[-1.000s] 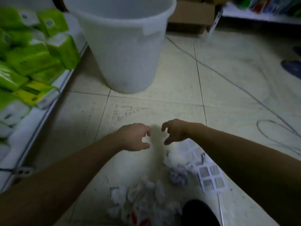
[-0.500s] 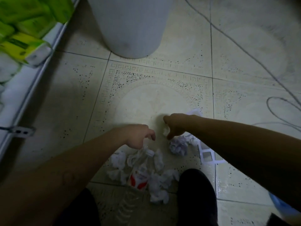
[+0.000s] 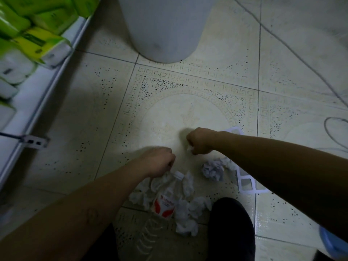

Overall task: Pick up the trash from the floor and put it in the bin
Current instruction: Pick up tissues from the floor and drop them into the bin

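A white plastic bin (image 3: 163, 34) stands on the tiled floor at the top centre. Below my hands lies a trash pile: several crumpled tissues (image 3: 186, 219), a clear plastic bottle (image 3: 165, 200) with a red and white label, a grey paper ball (image 3: 212, 169) and a white plastic grid (image 3: 246, 185). My left hand (image 3: 158, 162) is at the pile's far edge beside the bottle cap, its fingers curled down onto a crumpled tissue (image 3: 162, 178). My right hand (image 3: 199, 141) is closed in a fist just above the paper ball, with a small white scrap (image 3: 189, 148) showing at its fingertips.
A white shelf (image 3: 47, 87) with green and white tissue packs (image 3: 37, 44) runs along the left. Grey cables (image 3: 293, 53) cross the floor on the right. My dark trouser leg (image 3: 231, 230) is at the bottom, and a blue object (image 3: 333, 242) at the bottom right corner.
The view tilted down from the bin to the trash pile. Both hands went from open to closed, the left lowering onto the tissues and the right closing on a white scrap.
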Tool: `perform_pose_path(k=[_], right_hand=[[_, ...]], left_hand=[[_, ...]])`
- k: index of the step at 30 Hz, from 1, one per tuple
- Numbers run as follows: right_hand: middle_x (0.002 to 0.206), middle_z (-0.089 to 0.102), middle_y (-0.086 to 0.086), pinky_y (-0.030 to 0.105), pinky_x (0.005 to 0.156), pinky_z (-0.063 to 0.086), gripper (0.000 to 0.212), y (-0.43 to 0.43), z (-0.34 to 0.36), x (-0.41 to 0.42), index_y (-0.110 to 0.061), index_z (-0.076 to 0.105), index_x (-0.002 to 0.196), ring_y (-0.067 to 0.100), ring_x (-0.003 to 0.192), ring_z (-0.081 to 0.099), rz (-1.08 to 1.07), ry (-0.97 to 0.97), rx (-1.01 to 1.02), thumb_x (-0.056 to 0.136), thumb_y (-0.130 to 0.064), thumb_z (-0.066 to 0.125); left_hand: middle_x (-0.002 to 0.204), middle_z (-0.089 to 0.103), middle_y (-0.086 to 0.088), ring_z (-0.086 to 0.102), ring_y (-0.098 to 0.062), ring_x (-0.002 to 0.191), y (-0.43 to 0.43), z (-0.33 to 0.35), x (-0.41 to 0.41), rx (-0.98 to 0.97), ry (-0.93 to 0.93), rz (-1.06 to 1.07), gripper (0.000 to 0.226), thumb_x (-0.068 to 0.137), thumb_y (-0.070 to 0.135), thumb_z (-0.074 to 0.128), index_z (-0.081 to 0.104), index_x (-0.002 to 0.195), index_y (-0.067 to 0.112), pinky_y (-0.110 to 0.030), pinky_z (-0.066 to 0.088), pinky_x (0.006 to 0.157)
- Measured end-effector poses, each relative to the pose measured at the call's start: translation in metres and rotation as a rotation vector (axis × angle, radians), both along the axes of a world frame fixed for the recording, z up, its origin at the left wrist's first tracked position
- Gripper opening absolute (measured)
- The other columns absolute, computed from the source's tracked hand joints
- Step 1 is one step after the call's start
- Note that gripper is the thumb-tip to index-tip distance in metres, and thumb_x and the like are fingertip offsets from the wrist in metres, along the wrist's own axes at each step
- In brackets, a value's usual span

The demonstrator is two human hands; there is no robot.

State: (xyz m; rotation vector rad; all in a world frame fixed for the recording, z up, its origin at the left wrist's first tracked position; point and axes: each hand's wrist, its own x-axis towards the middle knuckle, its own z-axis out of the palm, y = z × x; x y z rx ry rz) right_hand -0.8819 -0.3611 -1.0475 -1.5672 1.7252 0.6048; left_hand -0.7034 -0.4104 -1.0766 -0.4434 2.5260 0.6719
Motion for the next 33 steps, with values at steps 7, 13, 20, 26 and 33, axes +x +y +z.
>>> perform_pose_path(k=[7, 13, 20, 26, 33], right_hand=[[0.092, 0.054, 0.004, 0.025, 0.06, 0.034, 0.025, -0.011, 0.009, -0.007, -0.01, 0.058, 0.105, 0.018, 0.079, 0.047, -0.103, -0.082, -0.171, 0.089, -0.029, 0.062], [0.089, 0.06, 0.005, 0.024, 0.058, 0.038, 0.017, -0.041, 0.04, -0.016, -0.015, 0.057, 0.092, 0.016, 0.074, 0.052, -0.367, -0.186, -0.423, 0.085, -0.026, 0.067], [0.09, 0.063, 0.001, 0.026, 0.064, 0.048, 0.025, -0.088, 0.108, -0.038, -0.018, 0.057, 0.106, 0.017, 0.076, 0.06, -0.599, -0.319, -0.745, 0.085, -0.025, 0.069], [0.085, 0.065, -0.009, 0.015, 0.054, 0.044, 0.017, -0.116, 0.157, -0.049, -0.025, 0.068, 0.101, 0.012, 0.072, 0.065, -0.667, -0.428, -0.973, 0.085, -0.021, 0.068], [0.076, 0.064, -0.009, 0.025, 0.054, 0.057, 0.012, -0.161, 0.238, -0.064, -0.033, 0.061, 0.082, 0.01, 0.062, 0.065, -0.757, -0.49, -1.246, 0.081, -0.029, 0.072]], left_hand=[[0.074, 0.054, -0.009, 0.049, -0.022, 0.064, -0.028, 0.013, 0.001, 0.129, 0.135, 0.314, 0.012, 0.091, 0.016, 0.048, 0.042, 0.081, 0.015, -0.033, 0.036, 0.055], [0.077, 0.067, -0.01, 0.064, -0.031, 0.073, -0.081, 0.048, -0.019, 0.209, 0.369, 0.61, 0.011, 0.081, 0.011, 0.065, 0.056, 0.078, 0.014, -0.032, 0.048, 0.057], [0.078, 0.063, 0.002, 0.06, -0.009, 0.066, -0.144, 0.111, -0.045, 0.141, 0.642, 0.777, 0.036, 0.078, 0.012, 0.072, 0.067, 0.113, 0.019, -0.017, 0.047, 0.059], [0.073, 0.058, -0.005, 0.057, -0.017, 0.064, -0.184, 0.171, -0.061, -0.068, 0.779, 0.719, 0.02, 0.081, 0.031, 0.069, 0.066, 0.073, 0.013, -0.03, 0.042, 0.06], [0.056, 0.066, -0.004, 0.061, -0.015, 0.05, -0.23, 0.263, -0.079, 0.033, 1.032, 0.866, 0.014, 0.08, 0.024, 0.072, 0.067, 0.07, 0.015, -0.033, 0.05, 0.055]])
